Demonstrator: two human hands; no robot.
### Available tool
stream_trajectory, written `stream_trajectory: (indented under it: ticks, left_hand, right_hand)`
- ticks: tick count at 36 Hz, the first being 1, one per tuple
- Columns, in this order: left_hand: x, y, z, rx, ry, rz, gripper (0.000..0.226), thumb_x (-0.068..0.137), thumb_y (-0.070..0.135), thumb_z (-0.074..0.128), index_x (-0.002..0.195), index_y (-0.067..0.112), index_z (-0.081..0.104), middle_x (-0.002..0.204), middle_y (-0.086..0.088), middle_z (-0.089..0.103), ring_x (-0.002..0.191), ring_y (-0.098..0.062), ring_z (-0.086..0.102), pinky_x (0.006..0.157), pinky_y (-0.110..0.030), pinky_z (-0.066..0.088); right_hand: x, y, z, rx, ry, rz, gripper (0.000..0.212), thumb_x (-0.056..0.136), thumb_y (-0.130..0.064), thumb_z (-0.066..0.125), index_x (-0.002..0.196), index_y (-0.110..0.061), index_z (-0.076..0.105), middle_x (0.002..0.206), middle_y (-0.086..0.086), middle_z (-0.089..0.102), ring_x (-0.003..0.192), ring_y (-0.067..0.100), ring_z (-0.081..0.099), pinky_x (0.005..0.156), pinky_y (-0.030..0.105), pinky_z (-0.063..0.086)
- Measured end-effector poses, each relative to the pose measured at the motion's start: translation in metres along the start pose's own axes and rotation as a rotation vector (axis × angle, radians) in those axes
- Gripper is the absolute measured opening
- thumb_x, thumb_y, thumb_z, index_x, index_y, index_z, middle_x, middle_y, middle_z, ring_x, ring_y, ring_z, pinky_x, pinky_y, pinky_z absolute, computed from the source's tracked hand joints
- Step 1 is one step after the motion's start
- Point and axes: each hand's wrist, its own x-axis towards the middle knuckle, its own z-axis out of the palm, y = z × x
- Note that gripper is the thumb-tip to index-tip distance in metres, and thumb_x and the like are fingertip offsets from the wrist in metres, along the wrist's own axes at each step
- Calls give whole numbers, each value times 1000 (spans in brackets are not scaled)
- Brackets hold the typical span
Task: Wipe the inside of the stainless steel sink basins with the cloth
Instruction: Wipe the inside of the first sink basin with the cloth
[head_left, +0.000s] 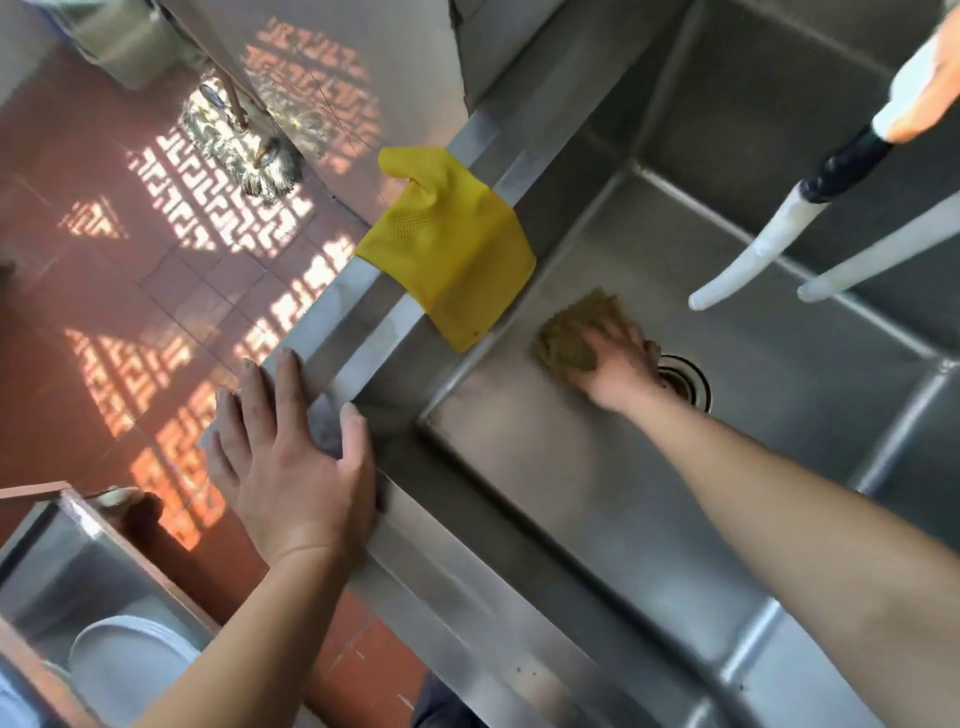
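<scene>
A stainless steel sink basin (519, 457) fills the middle and right of the view. On its floor, close to the left wall, lies a brownish-green cloth (571, 332). My right hand (618, 364) presses down on the cloth with its fingers spread over it, just left of the round drain (685, 382). My left hand (291, 467) rests flat on the corner of the sink's rim (363, 332), fingers straight, holding nothing.
A yellow rubber glove (452, 244) hangs over the left rim into the basin. Two white hoses (748, 260) hang above the basin at the right. A second basin (810, 83) lies beyond. A mop head (244, 140) sits on the red tiled floor.
</scene>
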Motion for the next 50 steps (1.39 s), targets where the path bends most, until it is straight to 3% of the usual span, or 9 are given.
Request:
stream_trajectory:
  ticks: [16,21,24,27,29,32,37,45,50]
  left_hand:
    - [2,-8,-2,62,-125,60,78,88,68,26,156,33,9,168,-2,5,154,-24,-2,124,-50,-1]
    - [-28,38,-13,-29,-123,298,68,93,47,54,153,33,27,166,-5,14,153,-26,8,123,-47,3]
    - [-57,92,2,24,-458,563,55,89,40,57,142,27,51,147,-3,50,135,-25,45,116,-40,30]
    - [-80,138,38,130,-958,475,45,87,37,60,132,31,60,119,-1,68,103,-24,67,90,-30,53]
    - [-88,163,71,183,-1090,452,47,87,35,62,133,27,60,115,-4,70,105,-26,67,89,-27,53]
    - [-82,186,125,130,-1026,467,62,91,32,56,150,22,40,141,-14,55,127,-32,54,106,-40,46]
    - [-47,206,201,149,-848,354,92,89,47,55,157,36,-6,167,-3,-10,153,-32,-3,121,-57,9]
    - [-7,225,280,131,-662,457,94,88,67,45,157,32,-9,166,-7,-16,151,-31,-20,117,-62,-11]
    - [31,262,292,-7,-521,495,92,88,68,50,159,31,4,168,-6,-3,153,-35,-2,118,-53,-10]
  right_hand:
    - [-231,70,55,303,-266,536,81,87,-55,65,155,-39,25,168,-5,8,151,28,18,115,55,28]
    - [-266,99,27,375,-187,612,79,89,-52,63,157,-37,25,168,0,10,151,28,24,116,52,32]
    - [-272,111,12,385,-134,626,77,91,-51,63,157,-32,26,168,3,13,150,29,27,116,46,35]
    - [-266,118,11,407,-73,655,78,91,-49,64,156,-30,26,167,7,15,150,29,26,116,42,33]
    - [-255,120,16,419,-57,668,80,90,-48,65,157,-32,23,168,4,12,152,26,23,115,41,35]
    - [-236,122,28,401,-62,677,85,89,-51,65,158,-37,17,169,-1,6,154,21,16,115,41,36]
    - [-199,125,46,371,-32,667,90,89,-56,64,159,-38,9,169,-4,-5,155,21,7,118,41,32]
    - [-139,134,46,205,33,706,99,86,-67,56,153,-49,-15,165,-9,-23,155,19,-14,117,47,18]
    - [-133,134,54,186,72,747,103,84,-68,55,149,-50,-23,164,-9,-27,154,19,-17,114,49,19]
